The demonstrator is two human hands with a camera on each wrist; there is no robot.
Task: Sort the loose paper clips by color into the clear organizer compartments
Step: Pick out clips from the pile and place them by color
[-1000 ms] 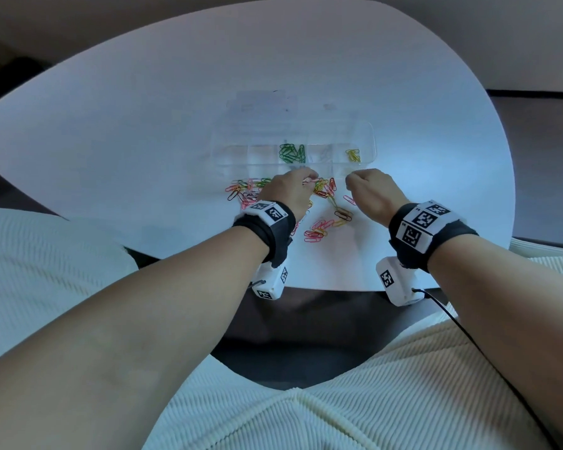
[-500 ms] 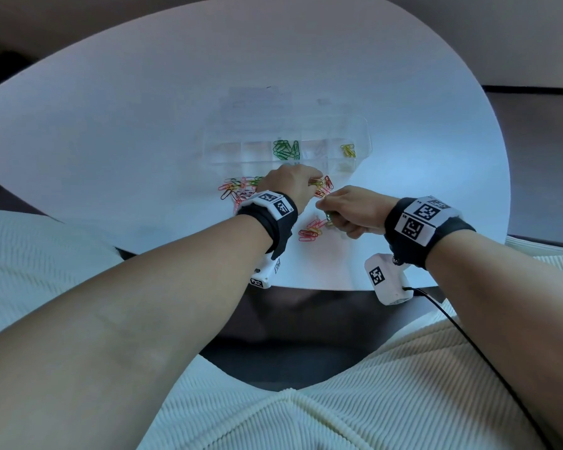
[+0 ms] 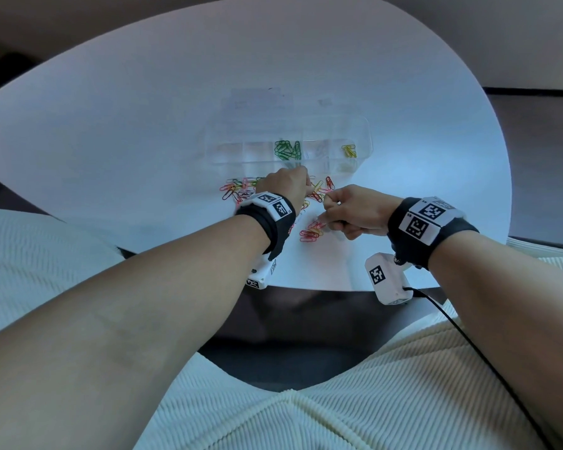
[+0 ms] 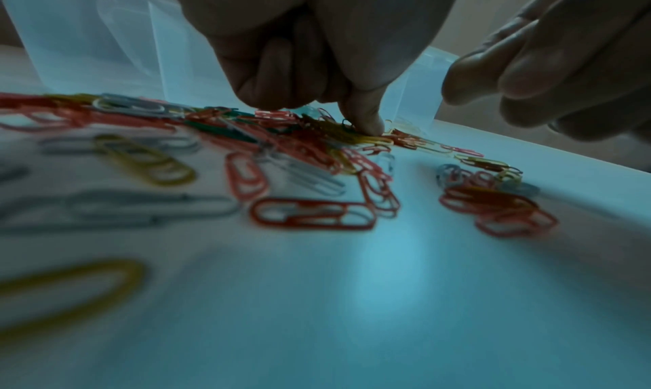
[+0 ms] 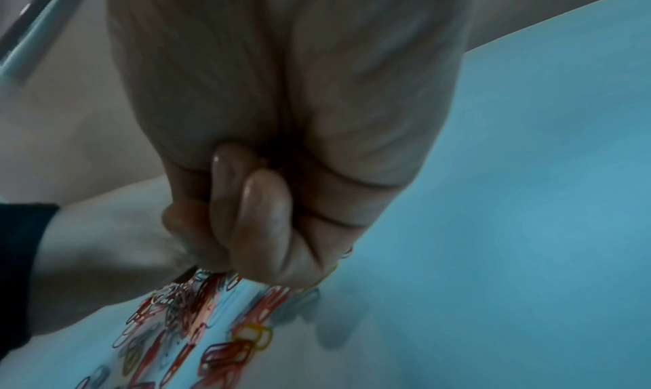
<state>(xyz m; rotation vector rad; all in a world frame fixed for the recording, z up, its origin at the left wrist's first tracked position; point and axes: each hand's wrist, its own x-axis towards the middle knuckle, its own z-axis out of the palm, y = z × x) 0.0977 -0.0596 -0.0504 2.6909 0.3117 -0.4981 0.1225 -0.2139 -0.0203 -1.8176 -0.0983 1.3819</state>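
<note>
The clear organizer (image 3: pixel 228 157) lies mid-table, with green clips (image 3: pixel 286 150) in a middle compartment and yellow clips (image 3: pixel 349 151) in a right one. Loose mixed-colour clips (image 3: pixel 238 190) are strewn along its near edge. My left hand (image 3: pixel 301 185) is on that pile with its fingers curled. In the left wrist view one fingertip (image 4: pixel 366 125) presses down on yellow clips (image 4: pixel 355 139). My right hand (image 3: pixel 330 212) is a tight fist just above a small red cluster (image 3: pixel 309 234). In the right wrist view bits of yellow and red clip (image 5: pixel 340 261) show beside its folded fingers (image 5: pixel 253 214).
The white table (image 3: pixel 143 125) curves away on all sides, and its near edge runs under my wrists. A faint clear lid or sheet (image 3: pixel 257 97) lies behind the organizer. My lap in ribbed cream cloth (image 3: pixel 338 417) is below the edge.
My right hand drew back from the organizer's front edge toward me and left, down to the red cluster, and closed into a fist. My left hand stayed on the pile.
</note>
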